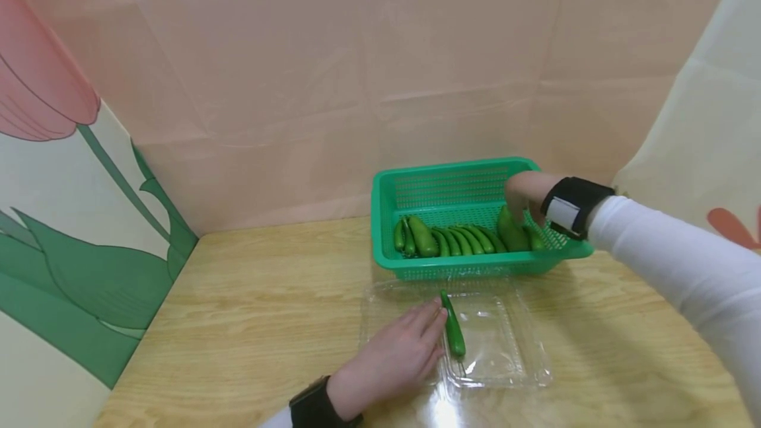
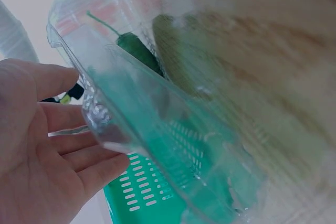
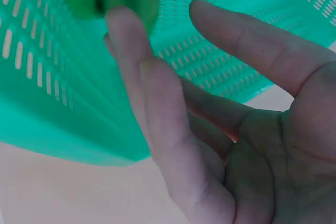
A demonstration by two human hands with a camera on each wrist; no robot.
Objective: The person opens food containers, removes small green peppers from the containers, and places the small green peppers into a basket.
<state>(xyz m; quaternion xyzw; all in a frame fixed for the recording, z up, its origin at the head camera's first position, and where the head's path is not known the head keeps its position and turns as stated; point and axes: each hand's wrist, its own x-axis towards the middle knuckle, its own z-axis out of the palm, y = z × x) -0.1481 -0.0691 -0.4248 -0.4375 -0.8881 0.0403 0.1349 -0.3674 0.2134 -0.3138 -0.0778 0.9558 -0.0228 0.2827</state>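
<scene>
In the head view, a long green chili pepper [image 1: 454,332] lies in a clear plastic container [image 1: 502,342] on the table. My left hand [image 1: 397,350] is beside the pepper at the container's middle; in the left wrist view its thumb and fingers [image 2: 105,174] touch the clear wall. Behind stands a green plastic basket [image 1: 452,170] with a row of green peppers [image 1: 466,240]. My right hand [image 1: 526,193] reaches into its right end, over a wider green pepper [image 1: 510,233]. In the right wrist view its fingers [image 3: 168,114] and thumb are apart, with fingertips near a blurred pepper.
The container's left half [image 1: 380,312] lies partly under my left hand. The wooden table [image 1: 267,296] meets a pink-covered wall [image 1: 267,117] just behind the basket. A panel with a painted tulip [image 1: 41,78] borders the left side; a pale cloth [image 1: 684,131] hangs at right.
</scene>
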